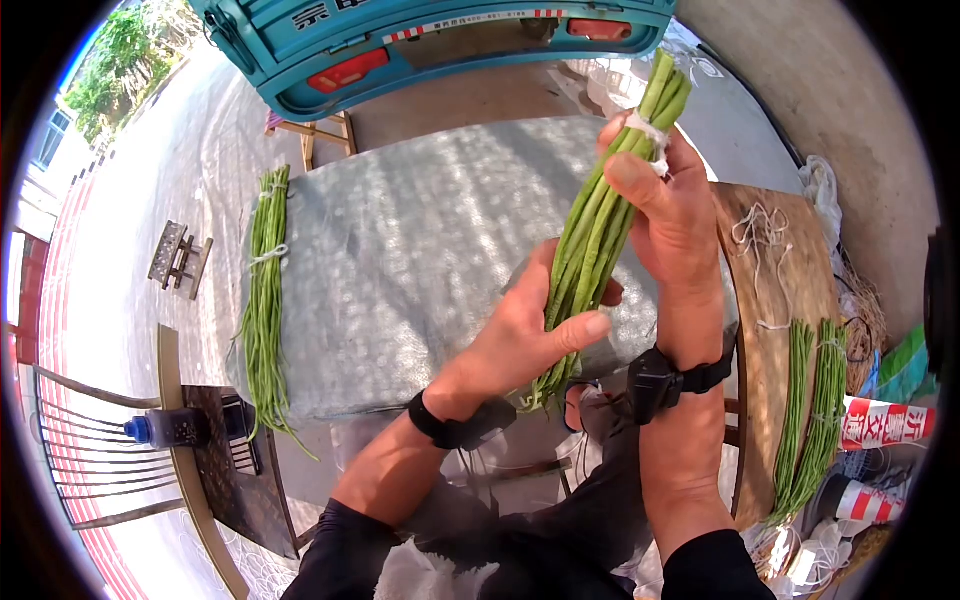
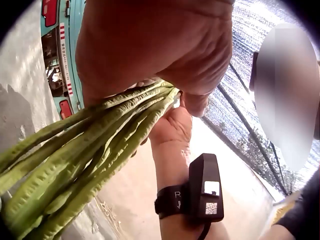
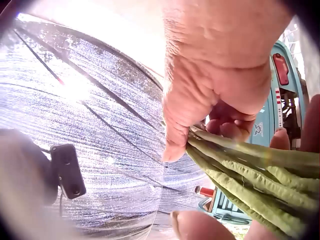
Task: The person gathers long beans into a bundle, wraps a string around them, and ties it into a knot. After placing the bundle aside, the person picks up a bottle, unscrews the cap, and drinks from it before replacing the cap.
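Observation:
A bundle of long green beans stands nearly upright above a grey-covered table. My left hand grips its lower part, thumb across the front. Higher up, my right hand wraps around it just below a white string tie. In the left wrist view the left hand closes over the beans, with the right wrist's band beneath. In the right wrist view the right hand's fingers curl around the beans.
A tied bean bundle lies along the table's left edge. Two more bundles and loose white strings lie on a round wooden board at right. A teal vehicle stands behind; a bottle rests on a chair at lower left.

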### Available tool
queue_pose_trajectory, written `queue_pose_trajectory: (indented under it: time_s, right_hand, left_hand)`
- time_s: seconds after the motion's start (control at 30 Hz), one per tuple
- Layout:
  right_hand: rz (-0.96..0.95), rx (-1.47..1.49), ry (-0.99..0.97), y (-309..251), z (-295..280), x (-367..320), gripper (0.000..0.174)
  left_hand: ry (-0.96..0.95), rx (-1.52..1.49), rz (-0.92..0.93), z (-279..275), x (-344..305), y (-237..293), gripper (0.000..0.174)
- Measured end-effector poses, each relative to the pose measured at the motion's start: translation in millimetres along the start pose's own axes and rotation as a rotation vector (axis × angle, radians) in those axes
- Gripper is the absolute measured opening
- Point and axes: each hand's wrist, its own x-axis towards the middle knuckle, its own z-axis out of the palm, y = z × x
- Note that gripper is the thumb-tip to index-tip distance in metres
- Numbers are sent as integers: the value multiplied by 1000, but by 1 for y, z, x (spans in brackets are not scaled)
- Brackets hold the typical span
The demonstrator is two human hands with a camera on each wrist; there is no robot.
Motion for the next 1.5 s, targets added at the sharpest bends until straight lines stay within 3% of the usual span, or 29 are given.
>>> queue_pose_trajectory:
  time_s: [0.1,0.2,0.3,0.4,0.5,0.6,0.73,0.9,1.03,1.5]
  right_hand:
    - [-30,-166,59,4,7,3,34]
    - [-7,-335,94,10,1,4,33]
    - [45,-378,167,15,0,3,40]
    - [155,-10,139,32,0,6,49]
    - [344,318,-16,38,11,-2,48]
    - [446,230,-107,36,10,-4,48]
    - [525,219,26,45,6,-2,40]
    - [532,247,114,43,9,0,36]
    - [517,177,146,41,8,0,36]
    - [484,353,200,44,-21,5,38]
  left_hand:
    - [57,102,-61,7,1,-16,77]
    - [33,77,-43,8,-1,-21,62]
    - [9,10,-159,0,-2,-16,43]
    - [-22,-195,-193,-1,-5,-14,31]
    - [23,-371,-224,-1,-7,-11,29]
    - [77,-329,-270,-8,-4,-11,28]
    - [45,-40,-271,-9,-1,-8,26]
    - [85,6,-206,0,-1,-8,28]
    - [19,-106,-263,-2,0,-20,31]
    - [-100,-394,-408,-9,-2,-29,33]
